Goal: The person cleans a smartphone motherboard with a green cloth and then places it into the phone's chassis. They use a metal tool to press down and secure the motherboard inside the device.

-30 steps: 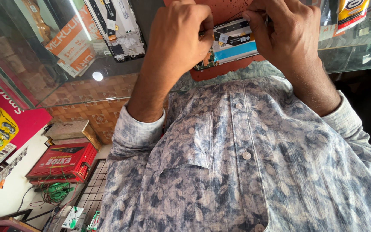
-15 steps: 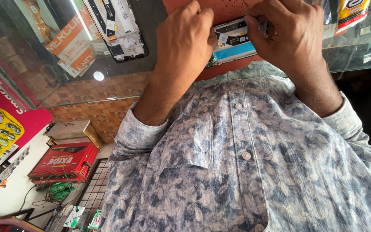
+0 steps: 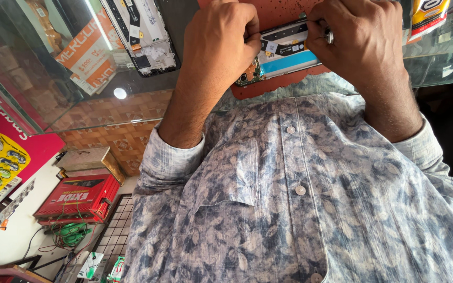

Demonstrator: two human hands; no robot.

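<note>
Since a second ago the opened phone with its blue battery [image 3: 284, 55] has tilted, its long axis running left-right on the red-brown mat [image 3: 268, 86], left hand [image 3: 221, 47] and right hand [image 3: 363, 44] pinching opposite ends.

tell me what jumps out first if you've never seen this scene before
Two bare hands meet at the top centre over an opened phone lying on a red mat: the left hand grips its left end, the right hand pinches its right end. Below them a blue-grey patterned shirt fills the frame, and another dismantled phone lies on the glass counter, upper left.
</note>
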